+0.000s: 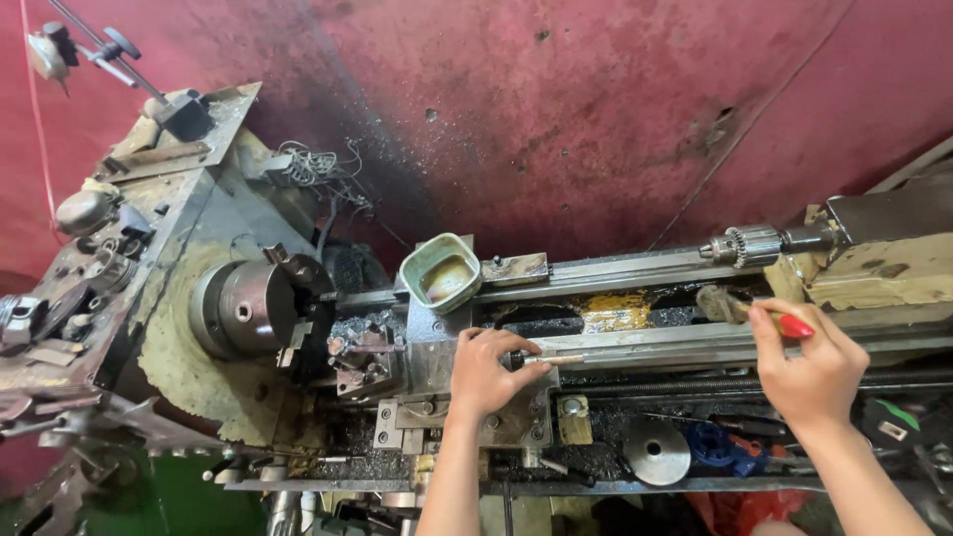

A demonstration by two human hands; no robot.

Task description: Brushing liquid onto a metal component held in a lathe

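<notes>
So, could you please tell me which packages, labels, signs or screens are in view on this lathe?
None that I can make out: no package, sign or screen shows.
Small white tag-like patch on a dark green object, at the right edge below the right hand; too small to tell if it is a label.

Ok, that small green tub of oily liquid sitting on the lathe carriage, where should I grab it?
Grip the green tub by its rim on two opposite sides, coming straight down from above. It stands upright and open-topped with brownish liquid inside, so a level lift probably avoids spilling. The left hand is nearest it; the right hand already holds a red-handled brush.
</notes>
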